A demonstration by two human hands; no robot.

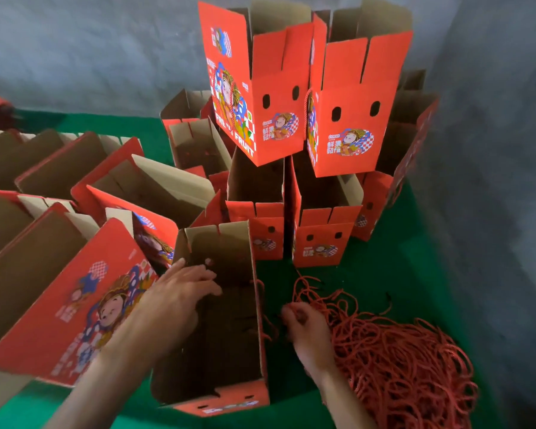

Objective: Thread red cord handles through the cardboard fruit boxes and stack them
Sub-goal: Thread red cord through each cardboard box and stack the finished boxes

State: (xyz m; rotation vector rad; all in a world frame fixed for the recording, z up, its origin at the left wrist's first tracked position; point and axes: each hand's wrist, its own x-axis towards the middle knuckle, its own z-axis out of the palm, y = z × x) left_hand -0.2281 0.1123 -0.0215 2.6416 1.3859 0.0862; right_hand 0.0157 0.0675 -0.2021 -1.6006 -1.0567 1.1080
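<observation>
Fingers of the right hand [304, 325] curl round a red cord [304, 286] drawn from the heap [406, 366] just beside it on the green bench [415, 258]; motion blur hides the cord's end, so whether it is pinched at the tip is unclear. Left hand [180, 292] reaches into the open box [223, 320], fingers spread fairly straight and resting against its inner wall near a punched hole [208, 261], apparently steadying it; it grips nothing. Cord looks soft, light and limp, prone to tangle with its neighbours; best taken close to the end, so the tip stays stiff enough to poke through the hole. Box is light, thin corrugated card, easily dented or tipped; better braced by a wall near the hole than squeezed. Behind stands the stack [307, 125], two tiers high; one upper box shows a cord already hanging at its side. More boxes [59, 181] lie open to the left.
</observation>
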